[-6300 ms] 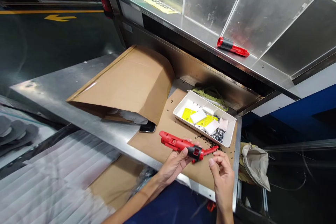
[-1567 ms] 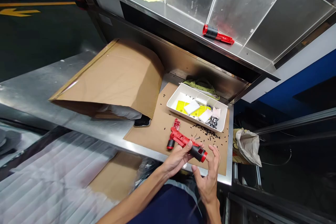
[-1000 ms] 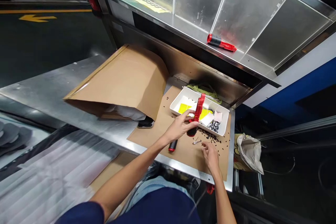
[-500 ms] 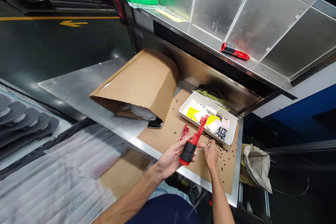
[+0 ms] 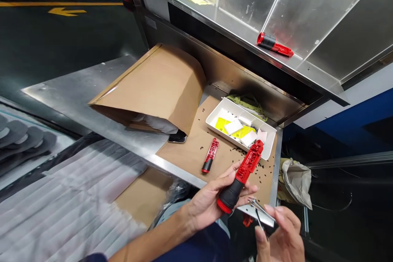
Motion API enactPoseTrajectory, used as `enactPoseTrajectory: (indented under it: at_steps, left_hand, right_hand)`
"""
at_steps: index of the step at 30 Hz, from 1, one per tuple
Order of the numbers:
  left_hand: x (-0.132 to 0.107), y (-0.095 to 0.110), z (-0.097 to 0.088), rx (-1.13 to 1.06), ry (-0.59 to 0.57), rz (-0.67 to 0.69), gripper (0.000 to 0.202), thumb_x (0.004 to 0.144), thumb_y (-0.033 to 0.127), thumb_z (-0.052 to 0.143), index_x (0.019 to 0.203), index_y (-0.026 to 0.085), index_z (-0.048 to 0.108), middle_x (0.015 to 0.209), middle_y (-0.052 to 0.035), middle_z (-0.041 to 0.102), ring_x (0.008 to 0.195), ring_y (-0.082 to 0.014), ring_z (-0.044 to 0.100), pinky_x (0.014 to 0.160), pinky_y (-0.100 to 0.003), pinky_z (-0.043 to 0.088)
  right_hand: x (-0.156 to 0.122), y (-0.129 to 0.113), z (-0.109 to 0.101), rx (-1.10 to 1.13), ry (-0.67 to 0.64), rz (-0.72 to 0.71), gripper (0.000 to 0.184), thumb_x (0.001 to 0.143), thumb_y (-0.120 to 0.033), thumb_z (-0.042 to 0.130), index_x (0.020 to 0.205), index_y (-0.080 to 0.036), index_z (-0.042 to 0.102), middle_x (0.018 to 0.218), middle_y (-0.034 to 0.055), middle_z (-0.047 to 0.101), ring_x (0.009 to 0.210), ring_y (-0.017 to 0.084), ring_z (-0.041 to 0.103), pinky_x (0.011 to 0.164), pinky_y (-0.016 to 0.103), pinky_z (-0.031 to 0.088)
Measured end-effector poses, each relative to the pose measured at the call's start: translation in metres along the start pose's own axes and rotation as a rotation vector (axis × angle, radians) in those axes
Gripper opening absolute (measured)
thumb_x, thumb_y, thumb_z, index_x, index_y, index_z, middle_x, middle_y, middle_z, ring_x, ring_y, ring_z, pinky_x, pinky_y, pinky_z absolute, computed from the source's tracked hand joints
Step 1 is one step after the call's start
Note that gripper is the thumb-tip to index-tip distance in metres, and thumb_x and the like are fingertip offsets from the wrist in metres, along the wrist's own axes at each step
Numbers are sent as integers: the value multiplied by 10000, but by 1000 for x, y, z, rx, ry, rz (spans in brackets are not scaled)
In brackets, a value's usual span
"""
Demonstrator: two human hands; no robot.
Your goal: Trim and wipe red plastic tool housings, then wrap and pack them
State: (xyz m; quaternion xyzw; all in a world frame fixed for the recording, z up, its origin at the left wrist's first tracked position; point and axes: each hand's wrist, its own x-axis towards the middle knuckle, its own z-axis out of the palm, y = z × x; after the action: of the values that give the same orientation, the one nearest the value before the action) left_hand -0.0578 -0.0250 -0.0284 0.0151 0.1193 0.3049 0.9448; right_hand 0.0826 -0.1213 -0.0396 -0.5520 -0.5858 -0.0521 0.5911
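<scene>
Head view shows the person's left hand clamped around a red plastic tool body with a black rubber handle, raised near the front edge of the steel table, its red tip just beside the front wall of a white plastic tray. The right hand is closed in a pinch on a thin metal clip, beyond the table's front edge, though its exact shape is hard to make out. That clip seems the likeliest thing to be lost: being small and thin, it could slip from the fingers and drop past the edge into the dark space below. A careless swing of the tool's tip could strike the tray and jolt its contents. Small black parts lie loose across a brown kraft paper sheet, where a dragged wrist could sweep them off the table. A second red tool body lies unsecured on the paper and could be nudged out of place.
</scene>
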Motion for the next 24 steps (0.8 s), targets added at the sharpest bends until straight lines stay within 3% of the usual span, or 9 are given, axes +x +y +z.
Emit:
enactPoseTrajectory:
  at_steps: [2,8,17,24]
  left_hand:
    - [-2,-2,3,21,15,-11,971,798,265,773,1519,179,128,955,-82,752,1014,-252,709,953,-363,475]
    - [-7,-6,9,73,1,7,657,805,268,773,1362,199,431,982,-66,744,959,-217,722,888,-331,510]
    - [-13,-9,11,120,-19,-6,738,819,271,751,1439,193,358,995,-89,729,953,-210,717,868,-312,525]
    - [-12,-10,12,125,10,-6,695,824,248,740,1423,199,390,1026,-67,710,968,-223,710,884,-339,529]
  right_hand:
    - [-6,-1,2,-37,-18,-8,352,816,-297,738,1130,-211,604,918,89,658,913,228,566,616,312,520]
    - [-11,-7,4,-125,10,-83,222,827,-279,712,1024,-229,620,858,58,682,879,224,553,640,330,476]
    - [-11,-11,2,-114,-1,-106,215,825,-265,719,1018,-240,627,816,39,702,854,228,542,656,340,454]
    - [-12,-12,-1,-138,-40,-123,214,816,-234,719,1007,-238,622,808,31,720,862,227,534,657,338,447]
